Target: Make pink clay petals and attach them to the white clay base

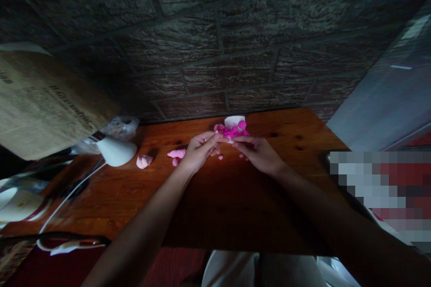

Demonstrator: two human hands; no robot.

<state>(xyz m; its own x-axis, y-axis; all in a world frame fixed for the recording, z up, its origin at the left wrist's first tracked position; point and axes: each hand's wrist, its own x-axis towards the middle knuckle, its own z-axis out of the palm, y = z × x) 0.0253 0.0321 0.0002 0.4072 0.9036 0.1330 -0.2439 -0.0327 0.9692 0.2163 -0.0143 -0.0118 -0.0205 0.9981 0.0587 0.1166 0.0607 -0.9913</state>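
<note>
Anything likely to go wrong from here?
1. The small pink bit lies loose between the left hand and right hand; either could brush it aside or squash it.
2. The bright pink pieces sit right by the fingertips, so a careless press might dent or shift them.
3. The near part of the table is in dark shadow; a dropped crumb could be missed.

The left hand [198, 152] carries a thin, shiny ring [205, 140]. Both forearms [158, 208] are bare. Lower clothing [232, 270] is pale and creased.
</note>
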